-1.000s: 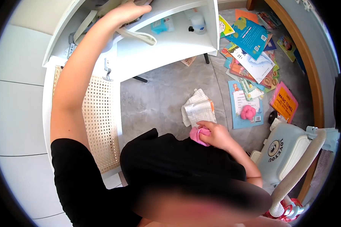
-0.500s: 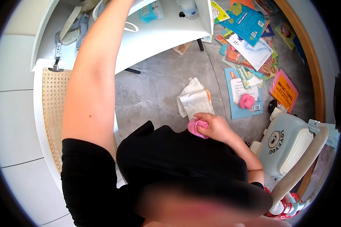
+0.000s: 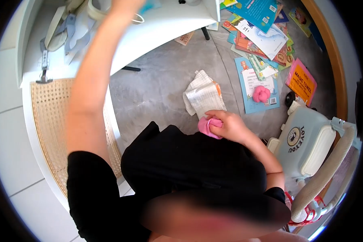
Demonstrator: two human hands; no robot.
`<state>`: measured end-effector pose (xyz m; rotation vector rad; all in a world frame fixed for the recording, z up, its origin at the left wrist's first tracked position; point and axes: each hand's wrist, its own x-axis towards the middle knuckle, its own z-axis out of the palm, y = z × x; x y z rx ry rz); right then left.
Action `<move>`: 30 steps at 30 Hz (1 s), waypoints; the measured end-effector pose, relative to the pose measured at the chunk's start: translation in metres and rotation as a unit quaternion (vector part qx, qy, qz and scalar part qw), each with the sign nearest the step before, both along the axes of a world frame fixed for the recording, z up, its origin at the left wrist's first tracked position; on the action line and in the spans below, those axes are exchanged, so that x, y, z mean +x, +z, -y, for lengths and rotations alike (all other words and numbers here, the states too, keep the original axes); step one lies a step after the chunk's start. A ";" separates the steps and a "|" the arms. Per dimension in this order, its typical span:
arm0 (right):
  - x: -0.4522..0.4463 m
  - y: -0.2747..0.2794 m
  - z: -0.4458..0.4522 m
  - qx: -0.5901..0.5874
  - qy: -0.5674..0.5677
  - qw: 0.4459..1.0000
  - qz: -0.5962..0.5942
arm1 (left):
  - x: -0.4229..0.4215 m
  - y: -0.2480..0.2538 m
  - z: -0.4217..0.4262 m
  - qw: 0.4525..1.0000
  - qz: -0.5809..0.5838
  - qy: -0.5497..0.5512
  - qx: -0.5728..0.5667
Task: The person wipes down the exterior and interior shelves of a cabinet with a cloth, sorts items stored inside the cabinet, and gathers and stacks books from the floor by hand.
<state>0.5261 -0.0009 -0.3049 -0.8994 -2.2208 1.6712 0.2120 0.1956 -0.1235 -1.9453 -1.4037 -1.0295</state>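
Note:
My right hand (image 3: 230, 124) is closed on a crumpled pink cloth (image 3: 205, 127), just above my black-clothed lap. A white cloth (image 3: 201, 94) with an orange patch extends from beside its fingers over the grey floor; I cannot tell whether the fingers hold that too. At the top edge, my left hand (image 3: 127, 5) reaches into the white shelf unit (image 3: 157, 36), blurred and partly cut off. Near it are a blue item (image 3: 150, 5) and a white strap or loop (image 3: 139, 18). What that hand holds, if anything, does not show.
Books and booklets (image 3: 262, 40) lie heaped at upper right. A pink flower-shaped thing (image 3: 261, 94) rests on a light-blue booklet (image 3: 246, 105). An orange "Magic Towel" packet (image 3: 301, 82) and a light-blue case (image 3: 306, 139) are at right. Straps (image 3: 56, 32) sit on the shelf at left.
My left hand has shifted slightly along the shelf's top area and is more blurred. The whole view has moved a little; my right hand keeps its grip on the pink cloth.

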 end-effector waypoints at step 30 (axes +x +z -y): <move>-0.014 0.009 0.008 0.011 -0.024 1.000 -0.004 | 0.028 0.015 0.017 0.946 0.294 -0.020 -0.139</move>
